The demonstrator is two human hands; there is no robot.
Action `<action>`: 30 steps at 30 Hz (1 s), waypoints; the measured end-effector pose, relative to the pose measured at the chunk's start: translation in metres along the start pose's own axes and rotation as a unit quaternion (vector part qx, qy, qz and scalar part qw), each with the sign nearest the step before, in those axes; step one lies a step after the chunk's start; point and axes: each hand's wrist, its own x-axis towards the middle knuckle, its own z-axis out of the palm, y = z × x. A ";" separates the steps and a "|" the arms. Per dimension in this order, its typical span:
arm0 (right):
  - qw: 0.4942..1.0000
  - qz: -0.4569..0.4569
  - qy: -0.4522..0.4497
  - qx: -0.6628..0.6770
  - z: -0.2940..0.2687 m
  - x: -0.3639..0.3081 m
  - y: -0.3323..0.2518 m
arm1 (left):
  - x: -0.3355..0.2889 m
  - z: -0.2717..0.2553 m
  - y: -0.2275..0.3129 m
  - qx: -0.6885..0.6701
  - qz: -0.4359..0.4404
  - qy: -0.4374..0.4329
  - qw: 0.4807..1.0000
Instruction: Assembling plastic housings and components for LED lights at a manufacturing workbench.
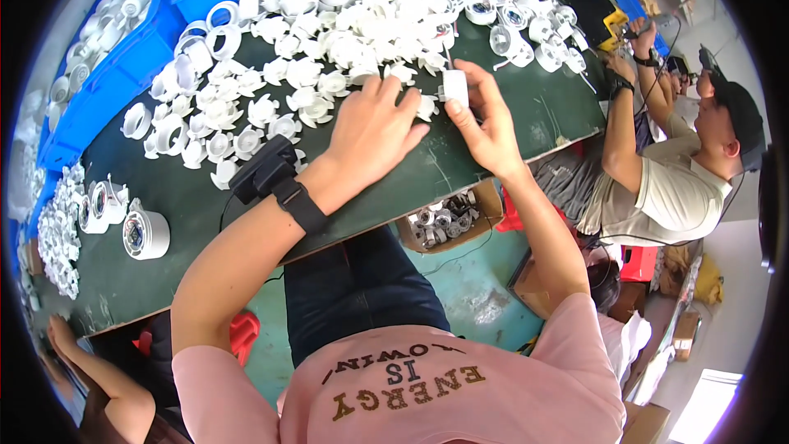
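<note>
My right hand pinches a small white block-shaped part between thumb and fingers at the front of a large heap of white plastic parts. A thin reddish wire or stem rises from the block's top. My left hand is over the table just left of it, palm down, thumb held away from the fingers. Its fingertips reach the loose white pieces, and a pronged white piece lies right beside them. I see nothing held in the left hand. A black wrist strap with a device sits on my left wrist.
Blue bins of white parts line the far left of the green table. Round white housings stand at the left. Clear-lensed parts lie at the far right. A cardboard box sits below the edge. Co-workers sit on both sides.
</note>
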 end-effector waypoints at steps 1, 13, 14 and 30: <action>0.999 0.012 0.011 0.040 -0.005 -0.002 -0.001 | 0.006 0.004 -0.003 0.019 0.021 0.037 0.999; 0.996 -0.028 0.089 -0.009 -0.009 -0.008 0.005 | 0.066 -0.008 -0.020 -0.277 -0.191 -0.325 0.884; 0.996 -0.033 0.082 -0.026 -0.008 -0.008 0.002 | 0.069 -0.011 -0.021 -0.309 -0.234 -0.360 0.849; 0.971 -0.104 0.003 -0.218 -0.001 0.008 0.007 | 0.035 0.006 -0.013 -0.382 -0.283 -0.109 0.873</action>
